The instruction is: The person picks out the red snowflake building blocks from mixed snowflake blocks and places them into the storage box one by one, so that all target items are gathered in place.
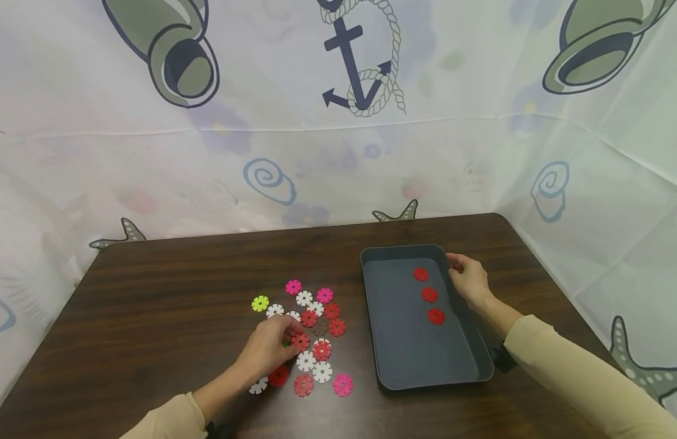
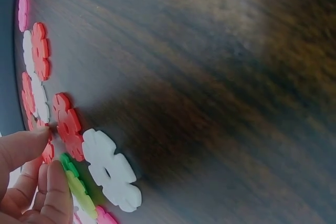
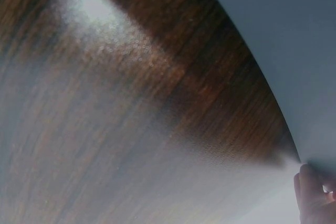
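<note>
My left hand (image 1: 269, 346) pinches a red notched plastic disc (image 1: 300, 341) between thumb and fingers, over a loose group of similar discs. The same held piece shows only partly in the left wrist view, where a white disc (image 2: 111, 171) and a red disc (image 2: 68, 127) lie close to the fingers. On the right, my right hand (image 1: 470, 279) grips the far right rim of a dark grey tray (image 1: 395, 347). Inside the tray, three red discs (image 1: 429, 294) lie in a line near its right side. The right wrist view catches just some of the right hand's fingers (image 3: 310, 190).
White, red and pink discs, plus a lime one (image 1: 259, 303) and a brown one (image 1: 319, 328), lie scattered on the dark wooden table (image 1: 168, 305), some overlapping. Behind and to the right hangs a printed white cloth (image 1: 316, 140) along the table's edges.
</note>
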{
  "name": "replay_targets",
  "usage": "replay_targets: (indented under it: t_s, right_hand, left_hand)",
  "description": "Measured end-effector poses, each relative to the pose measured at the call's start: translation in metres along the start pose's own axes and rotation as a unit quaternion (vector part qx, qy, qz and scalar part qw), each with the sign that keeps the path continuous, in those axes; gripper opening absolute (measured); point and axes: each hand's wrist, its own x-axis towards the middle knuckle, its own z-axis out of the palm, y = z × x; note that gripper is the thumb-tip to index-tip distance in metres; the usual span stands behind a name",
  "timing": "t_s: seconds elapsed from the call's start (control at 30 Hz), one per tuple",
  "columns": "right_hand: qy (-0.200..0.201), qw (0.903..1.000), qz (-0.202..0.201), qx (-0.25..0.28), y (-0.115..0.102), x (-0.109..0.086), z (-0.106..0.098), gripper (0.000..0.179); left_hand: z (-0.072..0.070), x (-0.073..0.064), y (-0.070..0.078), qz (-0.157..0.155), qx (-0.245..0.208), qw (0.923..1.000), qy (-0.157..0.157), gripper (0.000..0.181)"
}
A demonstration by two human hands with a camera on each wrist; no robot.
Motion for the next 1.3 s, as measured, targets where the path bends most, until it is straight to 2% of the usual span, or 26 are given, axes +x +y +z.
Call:
replay_targets:
  t_s: [0.43, 0.87, 1.3]
  right_hand:
    - [0.002, 1.0, 0.004, 0.003, -0.0017, -0.0009, 0.0, 0.039]
    - [0.0, 1.0, 0.0, 0.001, -0.0001, -0.0005, 0.0001, 0.039]
    - [-0.013, 0.9998, 0.011, 0.008, -0.0011, -0.0015, -0.001, 0.039]
  left_hand:
    - [0.0, -0.0017, 0.0028, 0.003, -0.024, 0.9997, 0.001, 0.027]
    - [-0.0014, -0.0015, 0.0, -0.022, -0.096, 0.9949, -0.019, 0.027]
    - [-0.002, -0.0004, 0.0012, -0.032, -0.11, 0.993, -0.028, 0.027]
